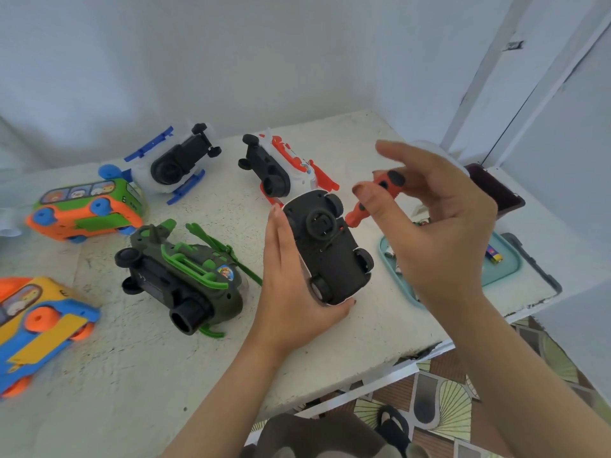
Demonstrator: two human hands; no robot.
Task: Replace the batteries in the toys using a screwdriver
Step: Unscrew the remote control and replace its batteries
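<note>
My right hand [439, 226] pinches the orange screwdriver [380, 190] by its handle, between the thumb and the bent middle fingers, and the index finger stands up free above it. The tool slants down and to the left from this grip, and its working end is just beside the far right edge of the toy car [330, 256]. I cannot tell if it touches. The car is directly left of and below the grip, turned over with the black underside and the wheels up. Its long axis runs from far to near, so the screwdriver crosses it at an angle. My left hand [287, 285] holds the car from the other side, with the fingers flat along its left flank and the thumb hooked around the near end. The right hand is the nearer one to the screw area, I think, but the screw itself I cannot make out. The next move will need the tip upright over it. Behind the grip, on the right, a teal tray [506, 272] with a battery [494, 254] lies on the table [380, 325] — well apart from the car.
</note>
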